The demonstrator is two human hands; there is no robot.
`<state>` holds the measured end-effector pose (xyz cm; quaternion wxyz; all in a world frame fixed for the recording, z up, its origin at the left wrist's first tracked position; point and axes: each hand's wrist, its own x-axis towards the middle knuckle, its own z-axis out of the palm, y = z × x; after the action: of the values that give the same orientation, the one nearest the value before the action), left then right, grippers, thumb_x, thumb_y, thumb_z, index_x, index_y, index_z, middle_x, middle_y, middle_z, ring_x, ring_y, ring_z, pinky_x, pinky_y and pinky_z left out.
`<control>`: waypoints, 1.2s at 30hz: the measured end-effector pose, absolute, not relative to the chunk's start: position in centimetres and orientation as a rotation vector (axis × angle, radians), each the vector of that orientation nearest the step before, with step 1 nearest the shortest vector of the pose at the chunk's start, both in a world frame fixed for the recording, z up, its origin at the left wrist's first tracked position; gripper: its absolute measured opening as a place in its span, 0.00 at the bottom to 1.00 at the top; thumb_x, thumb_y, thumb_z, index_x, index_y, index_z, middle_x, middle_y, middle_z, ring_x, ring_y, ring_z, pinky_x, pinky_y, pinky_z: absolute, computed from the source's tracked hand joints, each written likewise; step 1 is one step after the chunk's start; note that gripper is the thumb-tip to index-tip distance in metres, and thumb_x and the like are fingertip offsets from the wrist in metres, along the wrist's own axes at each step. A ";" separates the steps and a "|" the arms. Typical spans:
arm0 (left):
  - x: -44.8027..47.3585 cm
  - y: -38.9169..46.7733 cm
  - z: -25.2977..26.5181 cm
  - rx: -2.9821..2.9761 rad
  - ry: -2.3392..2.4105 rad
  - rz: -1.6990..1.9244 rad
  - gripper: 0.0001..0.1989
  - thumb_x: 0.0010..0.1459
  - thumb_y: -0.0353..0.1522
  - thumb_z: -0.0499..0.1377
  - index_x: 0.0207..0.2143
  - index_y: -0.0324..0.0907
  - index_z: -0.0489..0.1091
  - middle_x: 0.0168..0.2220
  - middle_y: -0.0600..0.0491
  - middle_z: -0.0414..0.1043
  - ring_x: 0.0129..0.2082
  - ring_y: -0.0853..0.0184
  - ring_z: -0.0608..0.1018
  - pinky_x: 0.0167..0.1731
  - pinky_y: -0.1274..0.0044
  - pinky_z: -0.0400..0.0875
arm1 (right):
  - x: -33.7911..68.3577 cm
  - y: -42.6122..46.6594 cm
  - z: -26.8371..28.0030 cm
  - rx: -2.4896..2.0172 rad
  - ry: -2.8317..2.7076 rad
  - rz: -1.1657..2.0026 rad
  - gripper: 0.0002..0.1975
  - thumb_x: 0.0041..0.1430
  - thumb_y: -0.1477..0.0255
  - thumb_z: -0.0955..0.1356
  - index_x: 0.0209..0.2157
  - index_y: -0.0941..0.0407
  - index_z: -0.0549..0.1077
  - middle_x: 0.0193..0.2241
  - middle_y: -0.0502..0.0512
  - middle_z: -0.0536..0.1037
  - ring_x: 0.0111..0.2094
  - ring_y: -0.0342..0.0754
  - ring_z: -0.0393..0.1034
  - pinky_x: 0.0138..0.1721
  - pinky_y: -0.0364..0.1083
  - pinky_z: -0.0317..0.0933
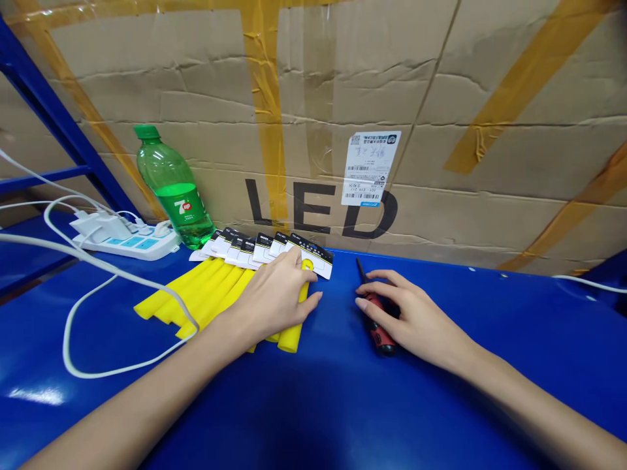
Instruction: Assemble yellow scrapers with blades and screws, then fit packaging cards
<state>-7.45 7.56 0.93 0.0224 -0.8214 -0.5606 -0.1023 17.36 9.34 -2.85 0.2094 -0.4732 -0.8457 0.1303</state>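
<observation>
My left hand [274,287] lies over a fanned row of yellow tube-like pieces [210,294] with black-and-white header cards [240,248]. Its thumb is spread to the right of the rightmost yellow piece, and the other fingers rest on the cards, their tips partly hidden. My right hand [416,313] has its fingers and thumb over the handle of a screwdriver [379,333] with a red and black grip. The screwdriver lies on the blue tabletop [333,405], its dark shaft pointing away from me.
A green soda bottle [179,202] stands at the back left beside a white power strip [142,241] with plugs. A white cable [73,346] loops across the left side and over the yellow pieces. Large taped cardboard boxes [401,78] wall off the back. Blue frame bars [53,117] rise at left.
</observation>
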 end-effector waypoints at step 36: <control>-3.1 7.2 -1.2 -2.625 -1.343 -0.147 0.13 0.67 0.30 0.51 0.35 0.40 0.75 0.36 0.45 0.75 0.41 0.54 0.74 0.43 0.62 0.70 | 26.8 8.4 -2.8 -1.375 -2.568 0.196 0.22 0.71 0.61 0.59 0.22 0.54 0.57 0.18 0.49 0.68 0.20 0.44 0.59 0.27 0.46 0.44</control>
<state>-3.05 7.19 -1.22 0.0942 -0.8852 -0.4529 -0.0496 26.84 8.36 -2.80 0.1108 -0.4682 -0.8741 0.0668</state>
